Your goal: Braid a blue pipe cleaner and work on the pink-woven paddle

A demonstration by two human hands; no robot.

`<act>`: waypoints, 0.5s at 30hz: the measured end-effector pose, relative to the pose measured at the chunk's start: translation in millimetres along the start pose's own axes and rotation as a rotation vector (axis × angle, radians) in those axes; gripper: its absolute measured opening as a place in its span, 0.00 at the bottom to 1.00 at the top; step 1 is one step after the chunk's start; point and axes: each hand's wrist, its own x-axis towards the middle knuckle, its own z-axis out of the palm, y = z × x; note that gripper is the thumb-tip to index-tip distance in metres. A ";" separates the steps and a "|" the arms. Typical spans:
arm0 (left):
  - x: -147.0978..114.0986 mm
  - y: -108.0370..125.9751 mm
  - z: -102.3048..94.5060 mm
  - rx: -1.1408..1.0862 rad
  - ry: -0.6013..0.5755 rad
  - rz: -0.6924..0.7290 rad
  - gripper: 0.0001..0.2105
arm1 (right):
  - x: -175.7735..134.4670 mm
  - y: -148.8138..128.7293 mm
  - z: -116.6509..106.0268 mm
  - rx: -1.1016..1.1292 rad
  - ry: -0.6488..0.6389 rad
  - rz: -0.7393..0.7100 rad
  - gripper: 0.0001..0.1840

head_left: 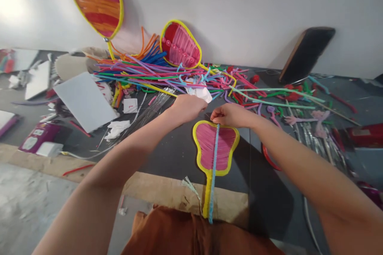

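A small pink fan with a yellow fuzzy rim and handle lies in front of me, its handle pointing at my lap. Down its middle runs a straight light blue pipe cleaner, reaching past the rim along the handle. At the fan's top edge my right hand is closed in a pinch, where the pipe cleaner's upper end meets its fingers. Just left of it, above the dark table, my left hand is closed; what it holds, if anything, is hidden. A faint thin line shows between both hands.
A heap of coloured pipe cleaners spreads along the wall. Two finished-looking fans, one striped and one pink, lean behind it. A phone stands at right. White card and a purple box lie left.
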 end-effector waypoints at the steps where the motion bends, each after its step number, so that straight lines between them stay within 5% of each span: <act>1: 0.2 -1.0 1.2 -0.001 0.006 0.003 0.13 | -0.2 -1.2 0.1 -0.012 0.001 -0.004 0.10; 15: 0.3 -4.5 0.6 -0.022 0.025 0.038 0.11 | -2.7 -9.4 -1.8 -0.044 0.020 0.009 0.08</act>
